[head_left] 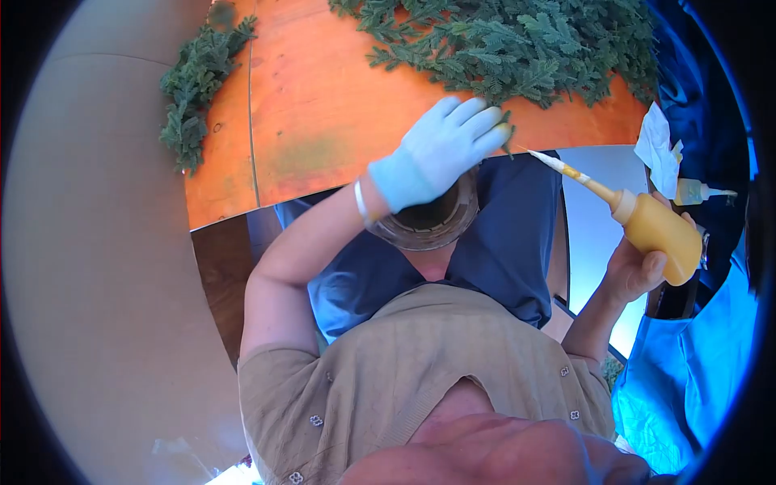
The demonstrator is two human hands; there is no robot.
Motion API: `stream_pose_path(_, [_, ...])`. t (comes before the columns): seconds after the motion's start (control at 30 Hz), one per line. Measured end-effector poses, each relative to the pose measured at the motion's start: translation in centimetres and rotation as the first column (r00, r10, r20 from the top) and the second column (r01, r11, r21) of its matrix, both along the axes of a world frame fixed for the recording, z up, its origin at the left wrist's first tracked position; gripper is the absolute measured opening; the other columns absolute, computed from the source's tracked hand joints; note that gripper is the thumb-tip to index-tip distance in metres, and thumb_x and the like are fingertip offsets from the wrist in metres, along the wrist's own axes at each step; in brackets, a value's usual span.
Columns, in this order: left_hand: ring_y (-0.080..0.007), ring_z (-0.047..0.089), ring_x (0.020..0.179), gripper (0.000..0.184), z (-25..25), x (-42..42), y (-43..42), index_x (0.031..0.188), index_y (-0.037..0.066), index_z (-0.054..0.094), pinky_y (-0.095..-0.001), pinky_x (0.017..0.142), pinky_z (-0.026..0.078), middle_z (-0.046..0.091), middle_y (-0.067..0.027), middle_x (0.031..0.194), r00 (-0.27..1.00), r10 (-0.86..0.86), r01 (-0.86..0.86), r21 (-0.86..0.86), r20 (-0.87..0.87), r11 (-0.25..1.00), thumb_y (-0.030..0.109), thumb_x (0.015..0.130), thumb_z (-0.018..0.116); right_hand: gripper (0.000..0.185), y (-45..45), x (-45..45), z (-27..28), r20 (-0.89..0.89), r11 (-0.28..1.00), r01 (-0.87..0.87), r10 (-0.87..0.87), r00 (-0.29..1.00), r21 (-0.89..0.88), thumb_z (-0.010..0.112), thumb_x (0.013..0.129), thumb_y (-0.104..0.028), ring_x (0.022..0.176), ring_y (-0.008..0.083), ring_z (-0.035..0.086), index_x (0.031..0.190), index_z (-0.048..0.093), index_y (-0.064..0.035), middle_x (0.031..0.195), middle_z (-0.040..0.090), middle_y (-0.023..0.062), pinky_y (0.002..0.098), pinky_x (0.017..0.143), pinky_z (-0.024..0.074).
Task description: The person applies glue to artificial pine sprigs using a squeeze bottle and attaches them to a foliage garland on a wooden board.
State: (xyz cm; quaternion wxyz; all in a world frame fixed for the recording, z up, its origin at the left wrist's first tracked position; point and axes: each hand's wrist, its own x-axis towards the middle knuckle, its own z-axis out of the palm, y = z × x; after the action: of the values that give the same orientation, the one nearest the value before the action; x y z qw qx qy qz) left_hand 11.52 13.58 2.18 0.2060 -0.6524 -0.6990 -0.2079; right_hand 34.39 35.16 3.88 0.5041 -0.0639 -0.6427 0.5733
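Note:
My left hand (449, 145), in a pale blue-white glove, is near the front edge of the orange board (323, 105). Its fingertips are pinched on a small green artificial fir sprig (508, 133). On the right, my right hand (634, 271), bare, is wrapped round a yellow squeeze bottle (667, 238). The bottle is tilted, and its long white nozzle points up and left, with the tip close to the sprig. Below the left wrist a round clear container (436, 226) shows at my lap, partly covered by the glove and forearm.
A large heap of green fir sprigs (533, 48) covers the board's far right. A smaller pile (198, 93) lies at its left edge. To the right are a crumpled white tissue (659, 149) and a second small bottle (691, 191). Blue cloth (687, 380) hangs on the right.

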Motion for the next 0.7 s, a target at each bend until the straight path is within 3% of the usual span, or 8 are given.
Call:
stream_pose_path(0.1, [-0.0238,0.054,0.096,0.027,-1.5,-2.2,2.4,0.098,0.006,0.057,-0.0345,0.082,0.042,0.056,-0.0076,0.098,0.997,-0.065,0.069,-0.125,0.031,0.99,0.013,0.072,0.056,0.072,0.6,1.1,-0.3,0.008,1.0,-0.015,0.015,1.0,-0.01,0.073,0.08,-0.042,0.108,0.0312,0.06,0.132,0.037,-0.0087,0.118,0.057,0.0262,0.0405,0.095,0.0495])
stream_pose_path(0.2, [-0.0237,0.054,0.092,0.022,0.3,-0.8,2.4,0.092,0.008,0.056,-0.0347,0.082,0.042,0.054,-0.0071,0.092,0.995,0.014,-0.045,-0.332,-0.095,0.942,0.013,0.071,0.057,0.073,0.5,1.3,-0.4,0.0,0.999,0.016,-0.016,1.0,-0.028,0.074,0.079,-0.042,0.11,0.0328,0.059,0.134,0.037,-0.0092,0.118,0.057,0.0257,0.0408,0.095,0.0495])
stream_pose_path(0.23, [-0.0242,0.053,0.09,0.025,1.1,0.2,1.1,0.093,0.008,0.057,-0.0364,0.081,0.042,0.054,-0.0074,0.089,0.987,0.052,-0.089,-0.255,-0.15,0.963,0.013,0.069,0.059,0.074,0.5,1.1,-0.4,-0.005,0.999,0.027,-0.027,1.0,-0.035,0.074,0.079,-0.042,0.111,0.0335,0.058,0.134,0.037,-0.0093,0.118,0.056,0.0256,0.0408,0.095,0.0496])
stream_pose_path(0.33, [-0.0249,0.053,0.09,0.027,3.5,2.6,-4.4,0.094,0.008,0.058,-0.0395,0.08,0.042,0.054,-0.0074,0.089,0.928,0.343,-0.363,-0.152,-0.144,0.919,0.013,0.068,0.06,0.076,0.7,0.5,-1.0,-0.024,0.999,0.026,-0.027,0.999,-0.042,0.074,0.078,-0.042,0.113,0.0345,0.056,0.135,0.037,-0.0094,0.119,0.056,0.0249,0.0395,0.093,0.0507])
stream_pose_path(0.43, [-0.0262,0.053,0.085,0.028,3.4,2.5,-9.7,0.098,0.008,0.058,-0.0415,0.075,0.041,0.053,-0.008,0.087,0.713,0.662,-0.696,-0.123,-0.232,0.707,0.01,0.07,0.059,0.076,0.7,-1.0,-1.5,-0.013,0.997,-0.054,0.054,0.998,-0.059,0.073,0.079,-0.044,0.11,0.0328,0.057,0.136,0.037,-0.0086,0.121,0.055,0.0256,0.0382,0.088,0.0512])
stream_pose_path(0.5, [-0.026,0.053,0.081,0.029,1.3,2.4,-11.4,0.101,0.008,0.057,-0.0404,0.072,0.041,0.052,-0.0079,0.084,0.634,0.745,-0.772,-0.217,-0.206,0.597,0.01,0.072,0.059,0.078,0.1,-2.7,-1.8,0.009,0.995,-0.092,0.093,0.996,-0.042,0.072,0.079,-0.046,0.107,0.0315,0.057,0.137,0.037,-0.0068,0.12,0.055,0.0264,0.0343,0.075,0.0536])
stream_pose_path(0.6, [-0.0253,0.052,0.076,0.036,-2.0,2.3,-11.7,0.113,0.007,0.055,-0.0384,0.069,0.04,0.052,-0.0079,0.083,0.54,0.83,-0.832,-0.24,-0.138,0.501,0.012,0.078,0.06,0.079,-2.3,-6.7,-1.3,0.006,0.987,-0.159,0.159,0.987,-0.013,0.072,0.079,-0.045,0.105,0.0331,0.059,0.136,0.036,-0.0055,0.119,0.055,0.0275,0.0349,0.074,0.0537])
stream_pose_path(0.7, [-0.0265,0.054,0.083,0.043,-0.5,4.0,-12.3,0.12,0.005,0.053,-0.0393,0.073,0.042,0.056,-0.0105,0.094,0.582,0.808,-0.787,-0.184,0.097,0.589,0.015,0.08,0.064,0.079,-4.3,-9.6,-1.1,0.047,0.966,-0.257,0.258,0.965,-0.025,0.072,0.08,-0.046,0.101,0.034,0.06,0.135,0.034,-0.0037,0.116,0.056,0.029,0.0406,0.084,0.0507])
